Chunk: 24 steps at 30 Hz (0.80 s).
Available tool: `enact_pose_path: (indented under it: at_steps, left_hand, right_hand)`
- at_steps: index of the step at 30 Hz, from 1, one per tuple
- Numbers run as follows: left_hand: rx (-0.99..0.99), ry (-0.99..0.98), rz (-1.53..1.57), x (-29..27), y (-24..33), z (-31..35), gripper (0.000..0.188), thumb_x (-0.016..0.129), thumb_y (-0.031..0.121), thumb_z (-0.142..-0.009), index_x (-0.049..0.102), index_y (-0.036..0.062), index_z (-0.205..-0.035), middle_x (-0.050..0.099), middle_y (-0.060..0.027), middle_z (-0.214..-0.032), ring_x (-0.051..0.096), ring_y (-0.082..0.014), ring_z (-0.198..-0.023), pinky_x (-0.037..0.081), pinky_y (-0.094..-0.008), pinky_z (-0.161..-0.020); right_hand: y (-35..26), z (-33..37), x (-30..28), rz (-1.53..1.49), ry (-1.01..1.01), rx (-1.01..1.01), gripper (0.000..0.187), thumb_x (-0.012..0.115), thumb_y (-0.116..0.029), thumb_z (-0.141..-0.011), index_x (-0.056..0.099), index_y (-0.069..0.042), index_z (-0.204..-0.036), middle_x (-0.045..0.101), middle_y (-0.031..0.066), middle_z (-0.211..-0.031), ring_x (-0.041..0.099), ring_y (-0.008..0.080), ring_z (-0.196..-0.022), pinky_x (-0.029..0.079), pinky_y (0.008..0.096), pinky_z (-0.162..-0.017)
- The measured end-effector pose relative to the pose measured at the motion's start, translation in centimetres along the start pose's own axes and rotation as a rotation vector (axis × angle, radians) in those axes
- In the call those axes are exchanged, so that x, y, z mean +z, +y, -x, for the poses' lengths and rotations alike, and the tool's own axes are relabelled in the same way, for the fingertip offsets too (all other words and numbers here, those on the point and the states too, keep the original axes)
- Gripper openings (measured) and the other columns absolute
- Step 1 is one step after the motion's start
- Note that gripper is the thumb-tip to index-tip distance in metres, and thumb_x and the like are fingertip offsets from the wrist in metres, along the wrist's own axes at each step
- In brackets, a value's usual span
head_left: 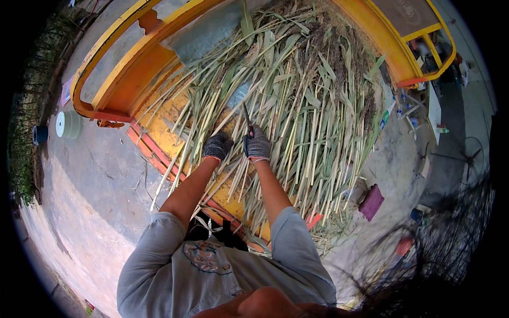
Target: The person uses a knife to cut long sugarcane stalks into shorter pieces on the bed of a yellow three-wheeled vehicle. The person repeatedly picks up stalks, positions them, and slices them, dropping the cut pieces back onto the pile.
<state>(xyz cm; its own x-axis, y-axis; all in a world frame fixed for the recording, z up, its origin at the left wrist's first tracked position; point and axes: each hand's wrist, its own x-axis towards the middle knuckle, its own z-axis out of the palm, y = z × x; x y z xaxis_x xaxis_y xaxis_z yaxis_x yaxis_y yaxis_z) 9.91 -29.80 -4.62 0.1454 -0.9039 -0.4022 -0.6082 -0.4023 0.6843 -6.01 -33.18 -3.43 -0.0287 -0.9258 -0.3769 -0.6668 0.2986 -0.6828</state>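
A large heap of cut sorghum-like stalks [318, 132], with green leaves and dark seed heads at the far end, covers the yellow truck-like bed [161, 103]. My right hand [257, 146], in a grey knitted glove, grips a knife [247, 115] whose narrow dark blade points away over the stalks. Its handle is hidden in the glove. Beside it on the left, my left hand [217, 146], also gloved, is closed low against the stalks. What its fingers hold is hidden. The two hands are a short way apart at the near part of the heap.
Yellow rails [114, 58] rise around the bed's far side. A clear plastic sheet [207, 40] lies under the stalks at far left. On the concrete stand a pale green bucket [69, 124] and, at right, a purple block-shaped thing [371, 202]. A standing fan [468, 157] is farther right.
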Motion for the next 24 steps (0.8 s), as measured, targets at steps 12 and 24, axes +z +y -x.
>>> enact_pose_path:
  at_steps: [12, 24]
  left_hand:
    - [0.066, 0.098, -0.32, 0.3, 0.1, -0.6, 0.022, 0.054, 0.024, -0.079, 0.062, 0.0058, -0.088, 0.062, -0.0186, -0.084, 0.059, -0.0345, -0.083, 0.047, -0.0439, -0.075]
    - [0.339, 0.279, -0.225, -3.1, -0.6, 9.2, 0.023, 0.055, 0.021, -0.082, 0.06, 0.0012, -0.091, 0.061, -0.0194, -0.085, 0.058, -0.0336, -0.081, 0.047, -0.0408, -0.073]
  right_hand:
    - [-0.4, -0.3, -0.4, -0.021, 0.057, 0.113, 0.04, 0.063, -0.017, -0.079, 0.05, -0.004, -0.115, 0.061, 0.0195, -0.098, 0.06, 0.0309, -0.084, 0.05, 0.0409, -0.071]
    - [0.2, 10.3, -1.7, -1.228, -0.136, 0.135, 0.026, 0.054, -0.013, -0.087, 0.053, 0.001, -0.108, 0.062, 0.017, -0.069, 0.055, 0.0165, -0.042, 0.045, 0.027, -0.033]
